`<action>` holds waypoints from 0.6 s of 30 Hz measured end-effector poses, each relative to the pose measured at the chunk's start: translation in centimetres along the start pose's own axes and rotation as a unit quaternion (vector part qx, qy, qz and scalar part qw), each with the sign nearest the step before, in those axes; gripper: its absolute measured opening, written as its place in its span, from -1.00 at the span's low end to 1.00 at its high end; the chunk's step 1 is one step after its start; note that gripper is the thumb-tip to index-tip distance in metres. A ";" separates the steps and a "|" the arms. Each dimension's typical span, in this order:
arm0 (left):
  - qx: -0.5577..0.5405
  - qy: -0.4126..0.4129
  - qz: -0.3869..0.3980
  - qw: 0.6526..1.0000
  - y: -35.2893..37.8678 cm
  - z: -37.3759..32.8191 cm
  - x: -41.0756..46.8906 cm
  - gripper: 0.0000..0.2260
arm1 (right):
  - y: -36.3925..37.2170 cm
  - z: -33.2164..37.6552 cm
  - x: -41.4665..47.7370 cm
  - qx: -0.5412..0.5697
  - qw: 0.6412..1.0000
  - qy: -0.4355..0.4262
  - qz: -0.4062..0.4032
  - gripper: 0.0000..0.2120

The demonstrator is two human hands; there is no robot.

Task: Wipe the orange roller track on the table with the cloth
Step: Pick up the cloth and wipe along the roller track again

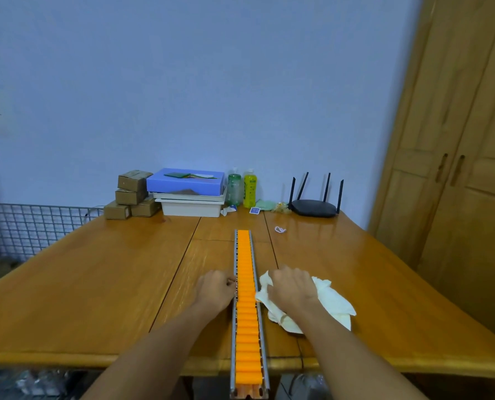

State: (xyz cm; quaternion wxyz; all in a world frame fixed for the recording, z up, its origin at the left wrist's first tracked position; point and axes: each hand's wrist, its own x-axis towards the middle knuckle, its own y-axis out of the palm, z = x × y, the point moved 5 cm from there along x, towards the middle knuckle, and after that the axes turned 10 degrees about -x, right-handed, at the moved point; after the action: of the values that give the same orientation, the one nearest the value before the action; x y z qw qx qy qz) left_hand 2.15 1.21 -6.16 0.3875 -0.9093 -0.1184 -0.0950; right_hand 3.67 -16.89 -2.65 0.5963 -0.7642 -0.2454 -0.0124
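Observation:
A long orange roller track (pixel 246 319) in a grey metal frame lies lengthwise down the middle of the wooden table (pixel 96 284), its near end sticking out past the front edge. My left hand (pixel 216 290) rests against the track's left rail with its fingers curled. To the right of the track, my right hand (pixel 292 287) lies on top of a crumpled white cloth (pixel 332 304) and grips it. The cloth touches the track's right rail and spreads out on the table.
Along the back edge stand brown cardboard boxes (pixel 132 194), a blue box on white trays (pixel 187 192), two bottles (pixel 242 187) and a black router (pixel 314 207). A wire grid (pixel 24 226) stands left of the table. A wooden cabinet (pixel 456 168) is on the right.

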 end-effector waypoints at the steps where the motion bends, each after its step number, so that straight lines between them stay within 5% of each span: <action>1: -0.006 -0.003 0.004 1.000 0.0 0.0 -0.3 -0.81 | -0.3 -0.2 -0.3 0.006 1.000 0.003 -0.006 -0.83; 10: -0.032 -0.009 0.017 0.999 -1.1 -1.1 -4.4 -0.77 | -7.1 0.3 -2.3 0.062 0.992 0.003 -0.111 -0.72; 18: -0.087 -0.034 0.030 0.995 -1.4 -1.6 -7.8 -0.81 | -8.8 3.8 -4.1 0.078 0.989 -0.032 -0.118 -0.70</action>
State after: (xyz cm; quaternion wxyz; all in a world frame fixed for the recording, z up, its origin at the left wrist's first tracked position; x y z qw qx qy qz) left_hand -5.82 -0.12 -6.21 0.3057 -0.9453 -0.0951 -0.0620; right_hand -4.36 -13.37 2.94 0.6405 -0.6810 -0.3529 -0.0389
